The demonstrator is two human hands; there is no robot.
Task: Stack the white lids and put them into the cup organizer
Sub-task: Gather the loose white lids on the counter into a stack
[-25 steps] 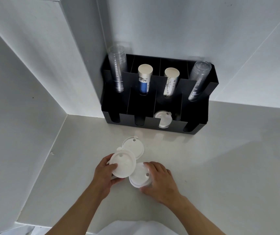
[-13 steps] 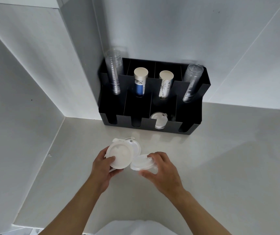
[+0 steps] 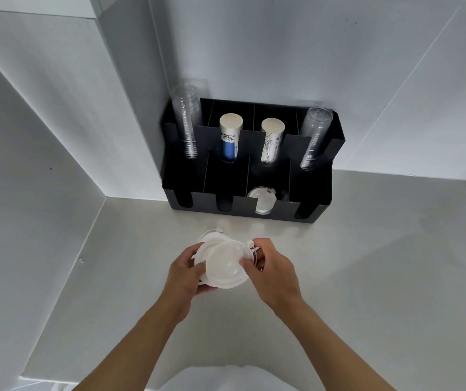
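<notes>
Both hands hold white lids above the counter, in front of the black cup organizer (image 3: 319, 204). My right hand (image 3: 271, 270) presses one round white lid (image 3: 227, 266) onto the lids gripped by my left hand (image 3: 183, 273). A further white lid (image 3: 212, 238) peeks out behind them; I cannot tell whether it rests on the counter. Another white lid (image 3: 261, 197) lies in the organizer's third front slot from the left.
The organizer stands against the back wall in the corner, with clear cup stacks (image 3: 186, 119) at its outer back slots and paper cup stacks (image 3: 230, 136) in the middle ones. A white wall panel (image 3: 28, 165) runs along the left. Pale counter (image 3: 367, 277) spreads to the right.
My right hand lifted its lid off the counter and brought it left, over the lids in my left hand. The two hands have come together.
</notes>
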